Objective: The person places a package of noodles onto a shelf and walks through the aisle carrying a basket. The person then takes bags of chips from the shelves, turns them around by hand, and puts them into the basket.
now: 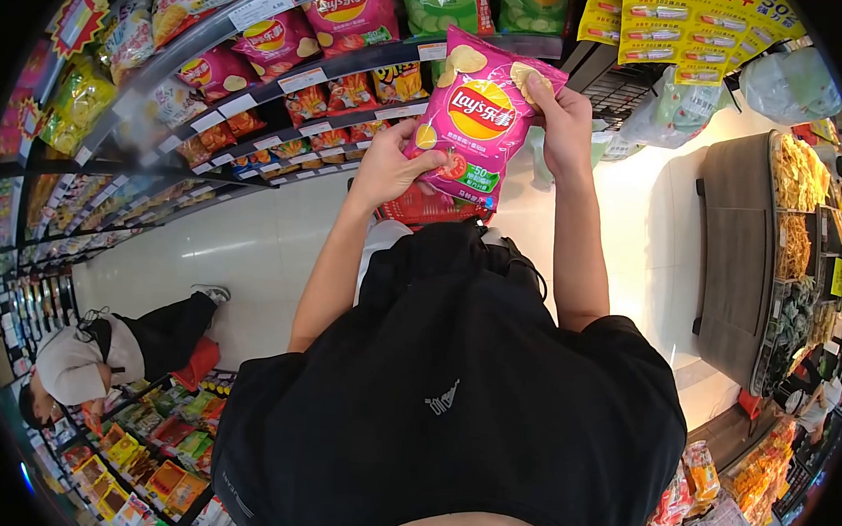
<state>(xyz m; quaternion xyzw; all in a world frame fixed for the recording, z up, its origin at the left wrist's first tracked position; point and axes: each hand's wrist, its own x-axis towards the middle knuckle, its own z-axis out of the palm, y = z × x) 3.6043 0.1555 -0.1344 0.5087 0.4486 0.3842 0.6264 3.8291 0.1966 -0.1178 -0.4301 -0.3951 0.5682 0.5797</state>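
A magenta bag of Lay's potato chips (481, 114) is held up in front of me, its printed front facing me and slightly tilted. My left hand (395, 166) grips the lower left side, thumb across the front near the tomato picture. At the upper right corner, my right hand (559, 118) pinches the bag with the thumb on its front. The fingers behind the bag are mostly hidden. Below the bag, a red basket (419, 206) is partly covered by it and by my body.
Shelves of snack bags (353, 17) curve along the front and left. A dark display stand (731, 251) with dried goods is at the right. Another person (102, 356) bends over packaged goods at the lower left. Yellow hanging packs (685, 34) are at the upper right.
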